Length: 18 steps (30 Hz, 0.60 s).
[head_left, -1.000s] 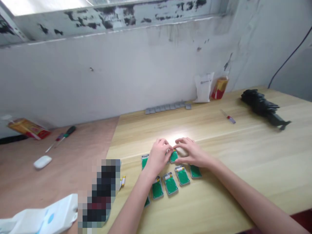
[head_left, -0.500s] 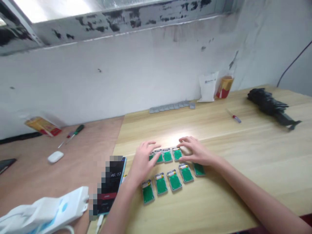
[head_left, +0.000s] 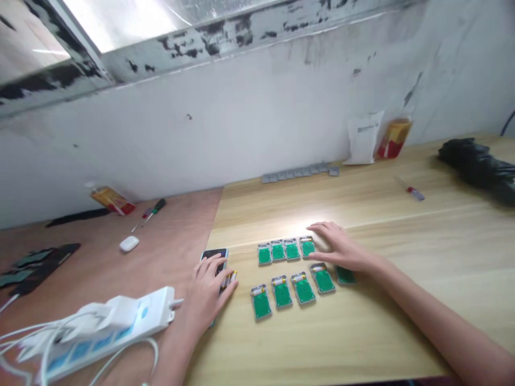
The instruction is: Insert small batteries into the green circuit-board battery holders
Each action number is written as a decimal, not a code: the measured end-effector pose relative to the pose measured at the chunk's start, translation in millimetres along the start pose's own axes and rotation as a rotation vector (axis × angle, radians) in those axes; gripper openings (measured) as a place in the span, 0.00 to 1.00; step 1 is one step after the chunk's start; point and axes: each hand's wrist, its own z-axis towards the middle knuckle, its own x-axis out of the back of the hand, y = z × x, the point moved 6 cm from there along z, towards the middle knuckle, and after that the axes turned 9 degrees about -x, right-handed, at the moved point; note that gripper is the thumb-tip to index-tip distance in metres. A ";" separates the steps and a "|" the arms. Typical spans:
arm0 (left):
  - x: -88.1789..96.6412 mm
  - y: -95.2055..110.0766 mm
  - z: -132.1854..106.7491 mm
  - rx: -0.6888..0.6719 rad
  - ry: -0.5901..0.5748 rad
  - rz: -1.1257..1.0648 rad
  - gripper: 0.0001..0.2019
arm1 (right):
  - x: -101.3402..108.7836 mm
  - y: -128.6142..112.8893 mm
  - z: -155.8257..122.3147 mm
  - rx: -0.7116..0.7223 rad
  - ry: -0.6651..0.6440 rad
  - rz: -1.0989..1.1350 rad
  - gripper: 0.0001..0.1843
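My left hand (head_left: 209,287) lies over a dark phone (head_left: 215,253), its fingers stretched and the thumb apart. Several small batteries (head_left: 230,279) show between thumb and fingers; whether they are touched I cannot tell. My right hand (head_left: 340,247) has thumb and fingers spread at the right edge of a green circuit board in a grey case (head_left: 308,247), with a battery along its top. That board ends a back row beside other boards (head_left: 277,251). A front row of boards (head_left: 302,289) carries batteries at the top; its rightmost board (head_left: 345,275) is partly under my right wrist.
Grey flat pieces (head_left: 300,172) line the wall side. Behind stand a white packet (head_left: 363,139) and a cut bottle (head_left: 395,138). Screwdrivers (head_left: 415,193) lie right and left. A black bag (head_left: 478,166) is far right. A white power strip (head_left: 132,327) with cables occupies the left.
My left hand has moved left, from the back row of boards to the phone and batteries. My right hand stays by the same board. The view has shifted left.
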 end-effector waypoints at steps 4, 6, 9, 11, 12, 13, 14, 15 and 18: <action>-0.1 3.1 10.2 -0.024 0.035 -0.033 0.08 | 0.8 -1.2 -0.1 -0.001 0.001 0.011 0.34; 3.9 7.7 17.1 -0.032 0.060 -0.066 0.07 | 0.0 -2.9 2.1 0.004 0.011 0.011 0.33; 10.5 19.7 35.1 -0.041 0.117 -0.155 0.06 | -4.8 -11.1 9.6 0.040 0.008 -0.003 0.30; 11.6 28.0 52.0 -0.030 0.162 -0.218 0.06 | -9.9 -19.3 16.0 0.078 -0.014 -0.037 0.29; 10.0 31.8 61.5 -0.024 0.174 -0.252 0.06 | -12.1 -23.2 19.2 0.094 -0.022 -0.057 0.29; 6.8 35.5 71.2 -0.020 0.175 -0.287 0.06 | -13.9 -26.4 22.1 0.103 -0.025 -0.076 0.28; 2.1 39.2 81.0 -0.022 0.161 -0.325 0.06 | -15.0 -28.8 24.5 0.105 -0.024 -0.094 0.27; -3.3 42.8 90.4 -0.029 0.139 -0.357 0.06 | -15.7 -30.3 26.4 0.101 -0.019 -0.108 0.26; -17.3 52.8 113.1 -0.078 0.088 -0.420 0.05 | -15.7 -31.1 28.5 0.083 -0.002 -0.126 0.25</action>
